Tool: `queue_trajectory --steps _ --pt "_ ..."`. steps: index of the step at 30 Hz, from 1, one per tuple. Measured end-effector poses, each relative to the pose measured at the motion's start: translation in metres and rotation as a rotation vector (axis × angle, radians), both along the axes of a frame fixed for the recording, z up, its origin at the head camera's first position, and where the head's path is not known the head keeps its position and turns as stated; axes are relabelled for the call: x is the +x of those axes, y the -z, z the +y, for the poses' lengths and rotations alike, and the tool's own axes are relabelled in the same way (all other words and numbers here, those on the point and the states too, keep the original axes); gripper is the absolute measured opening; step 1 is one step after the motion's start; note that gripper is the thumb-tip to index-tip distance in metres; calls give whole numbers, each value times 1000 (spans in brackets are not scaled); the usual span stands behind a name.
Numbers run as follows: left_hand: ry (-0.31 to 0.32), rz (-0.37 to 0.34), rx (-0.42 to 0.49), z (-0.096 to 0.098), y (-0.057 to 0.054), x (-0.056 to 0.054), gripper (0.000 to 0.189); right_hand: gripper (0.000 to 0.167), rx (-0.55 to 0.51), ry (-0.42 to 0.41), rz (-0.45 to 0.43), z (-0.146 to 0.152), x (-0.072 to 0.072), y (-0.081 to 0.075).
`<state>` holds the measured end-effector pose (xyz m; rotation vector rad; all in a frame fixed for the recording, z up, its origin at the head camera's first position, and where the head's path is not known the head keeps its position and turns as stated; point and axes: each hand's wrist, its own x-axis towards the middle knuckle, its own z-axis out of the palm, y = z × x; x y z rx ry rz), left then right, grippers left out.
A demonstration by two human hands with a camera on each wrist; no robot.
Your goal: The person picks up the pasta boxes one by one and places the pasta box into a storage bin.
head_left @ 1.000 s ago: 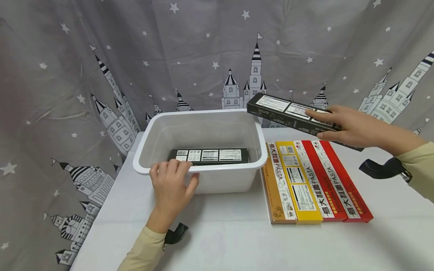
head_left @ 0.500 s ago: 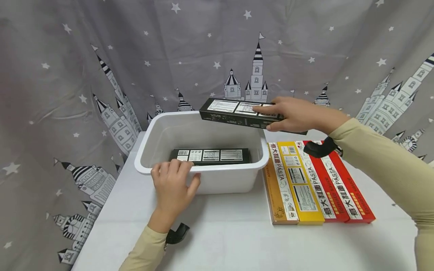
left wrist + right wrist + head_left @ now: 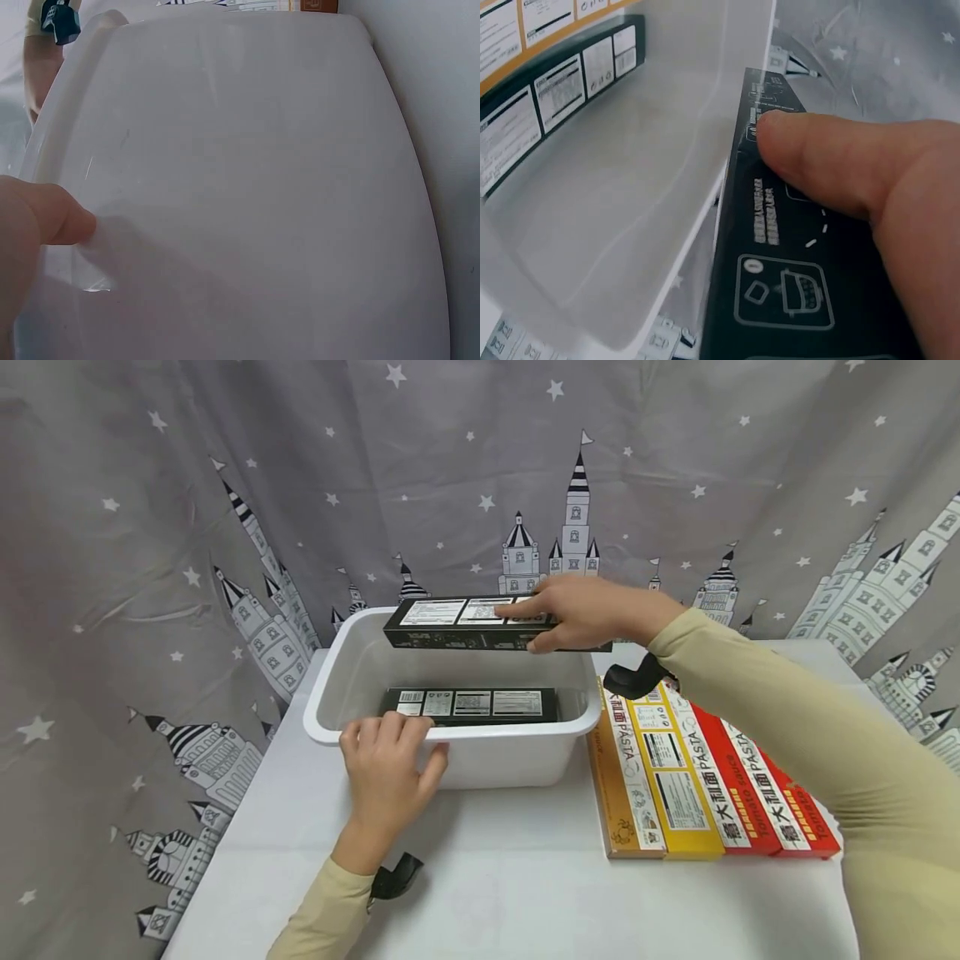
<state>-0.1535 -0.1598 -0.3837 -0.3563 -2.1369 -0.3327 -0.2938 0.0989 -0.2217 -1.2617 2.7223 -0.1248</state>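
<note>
In the head view my left hand (image 3: 388, 772) grips the near rim of a white plastic tub (image 3: 517, 760), fingers over the edge and thumb against the outer wall. My right hand (image 3: 585, 610) holds a long black pasta box (image 3: 457, 637) by its right part, level above the tub's far side. Inside the tub, a similar black box (image 3: 472, 703) lies along the near wall. The right wrist view also shows an orange-edged box (image 3: 551, 41) beside that one, and the right thumb pressed on the held box's side.
To the tub's right, several pasta boxes lie side by side on the white table (image 3: 510, 885): an orange-brown box (image 3: 615, 793), a yellow box (image 3: 682, 802) and red boxes (image 3: 750, 802). The right sleeve crosses above them. A grey castle-print curtain (image 3: 420, 460) hangs behind.
My right hand has carried the black box leftward from above the red boxes to over the tub, levelling it from a slant. The left hand has stayed on the rim.
</note>
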Motion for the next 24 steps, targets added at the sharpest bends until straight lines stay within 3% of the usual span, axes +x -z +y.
queue_trajectory --steps 14,18,24 --pt "-1 5 1 -1 1 0 24 67 170 -64 -47 -51 -6 15" --pt "1 32 -12 -1 1 -1 24 67 192 -59 -78 -62 -8 19" --pt "-2 10 -13 -1 -1 -1 25 66 216 -41 -121 -72 -10 23"
